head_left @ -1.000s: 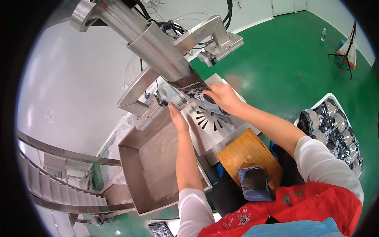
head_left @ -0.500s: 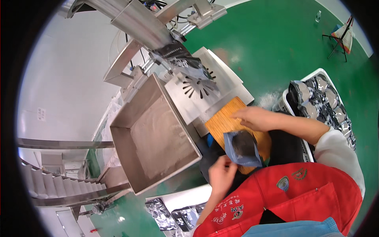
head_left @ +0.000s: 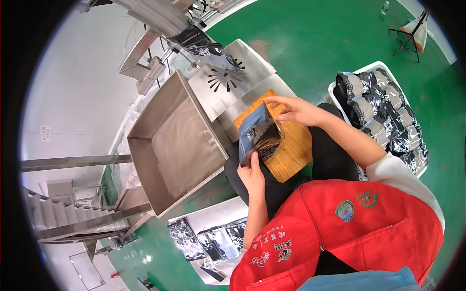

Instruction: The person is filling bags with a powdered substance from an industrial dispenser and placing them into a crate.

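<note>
Care pays: the left hand (head_left: 253, 178) pinches the near edge of an open pouch (head_left: 266, 143) over the wooden board (head_left: 294, 154); the right hand (head_left: 300, 110), apart from it, meets the far rim, its grip unclear. Even, gentle tension on both edges should keep the mouth wide. Beyond stand a metal tray (head_left: 147, 169) and slotted plate (head_left: 233, 93).

Left forearm (head_left: 258, 213) rises from below, nearly vertical, wrist almost straight. Left grip (head_left: 252, 177), bare hand, is closed in pinch, thumb pointing upward. Right forearm (head_left: 352, 138) comes slanting from right side, more visible than left one. Right grip (head_left: 293, 110), also bare, sits higher, fingers stretched toward left, loosely parted.
</note>
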A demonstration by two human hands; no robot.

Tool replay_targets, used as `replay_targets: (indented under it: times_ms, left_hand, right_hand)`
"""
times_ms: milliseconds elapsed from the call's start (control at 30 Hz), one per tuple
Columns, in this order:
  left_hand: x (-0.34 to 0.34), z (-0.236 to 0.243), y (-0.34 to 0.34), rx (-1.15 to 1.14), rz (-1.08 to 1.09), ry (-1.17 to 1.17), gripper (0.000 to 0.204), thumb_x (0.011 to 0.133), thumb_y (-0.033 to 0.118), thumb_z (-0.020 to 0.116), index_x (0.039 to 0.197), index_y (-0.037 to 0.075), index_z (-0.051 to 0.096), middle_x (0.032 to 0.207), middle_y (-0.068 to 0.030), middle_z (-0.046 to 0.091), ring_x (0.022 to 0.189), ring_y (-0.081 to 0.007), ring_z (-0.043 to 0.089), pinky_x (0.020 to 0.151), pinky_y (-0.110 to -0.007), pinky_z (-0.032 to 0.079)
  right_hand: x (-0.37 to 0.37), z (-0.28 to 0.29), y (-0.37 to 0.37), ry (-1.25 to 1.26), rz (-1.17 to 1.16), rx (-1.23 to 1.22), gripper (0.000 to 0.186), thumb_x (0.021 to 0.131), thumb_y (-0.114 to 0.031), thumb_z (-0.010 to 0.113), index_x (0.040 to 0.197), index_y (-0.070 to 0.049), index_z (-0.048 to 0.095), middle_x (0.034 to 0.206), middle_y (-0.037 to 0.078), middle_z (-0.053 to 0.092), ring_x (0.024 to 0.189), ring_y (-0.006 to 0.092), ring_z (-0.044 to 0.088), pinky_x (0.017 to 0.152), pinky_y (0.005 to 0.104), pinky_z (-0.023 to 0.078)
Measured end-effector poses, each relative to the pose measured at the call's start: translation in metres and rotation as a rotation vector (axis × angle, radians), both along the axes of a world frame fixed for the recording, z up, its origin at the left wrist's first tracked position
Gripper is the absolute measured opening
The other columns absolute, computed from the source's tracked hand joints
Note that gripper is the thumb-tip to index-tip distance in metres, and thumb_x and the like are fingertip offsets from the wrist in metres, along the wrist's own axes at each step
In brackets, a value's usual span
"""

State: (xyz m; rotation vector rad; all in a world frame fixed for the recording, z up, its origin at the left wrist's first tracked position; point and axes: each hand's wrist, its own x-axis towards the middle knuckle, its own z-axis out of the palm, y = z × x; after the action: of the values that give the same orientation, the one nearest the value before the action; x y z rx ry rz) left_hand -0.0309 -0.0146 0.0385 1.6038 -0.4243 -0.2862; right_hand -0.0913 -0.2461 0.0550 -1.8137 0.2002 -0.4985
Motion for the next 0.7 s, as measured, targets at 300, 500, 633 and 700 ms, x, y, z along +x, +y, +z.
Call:
replay_targets:
  times_ms: [300, 500, 633, 700]
  left_hand:
    - [0.025, -0.023, -0.014, -0.242, 0.133, 0.027, 0.017, 0.089, 0.007, 0.06, 0.098, -0.006, 0.065, 0.093, -0.0067, 0.065, 0.082, -0.0105, 0.057, 0.077, -0.025, 0.044]
    - [0.034, -0.033, -0.018, -0.287, 0.247, 0.154, 0.018, 0.091, 0.01, 0.058, 0.096, -0.006, 0.064, 0.087, -0.006, 0.065, 0.077, -0.0114, 0.057, 0.072, -0.023, 0.044]
    - [0.039, -0.031, -0.023, -0.438, 0.221, 0.185, 0.018, 0.092, 0.011, 0.056, 0.093, -0.005, 0.063, 0.087, -0.0064, 0.065, 0.078, -0.0133, 0.058, 0.074, -0.026, 0.045]
    - [0.044, -0.03, -0.026, -0.515, 0.235, 0.249, 0.018, 0.092, 0.013, 0.057, 0.087, -0.003, 0.062, 0.088, -0.0075, 0.065, 0.079, -0.0155, 0.059, 0.076, -0.029, 0.045]
  right_hand:
    - [0.033, -0.013, -0.015, 0.034, 0.22, -0.092, 0.01, 0.072, -0.006, 0.072, 0.077, 0.001, 0.069, 0.073, 0.003, 0.061, 0.076, 0.0115, 0.056, 0.071, 0.0269, 0.045]
    - [0.024, -0.028, 0.001, 0.084, -0.147, 0.312, 0.007, 0.075, -0.003, 0.069, 0.077, 0.004, 0.069, 0.073, 0.004, 0.066, 0.068, 0.0078, 0.056, 0.066, 0.023, 0.044]
    - [0.025, -0.037, 0.006, -0.017, -0.189, 0.496, 0.009, 0.079, -0.004, 0.067, 0.075, 0.004, 0.068, 0.071, 0.003, 0.065, 0.067, 0.0092, 0.056, 0.067, 0.0237, 0.044]
    - [0.028, -0.04, 0.008, -0.017, -0.216, 0.515, 0.01, 0.079, -0.005, 0.067, 0.073, 0.003, 0.067, 0.07, 0.002, 0.064, 0.067, 0.0089, 0.055, 0.066, 0.0238, 0.043]
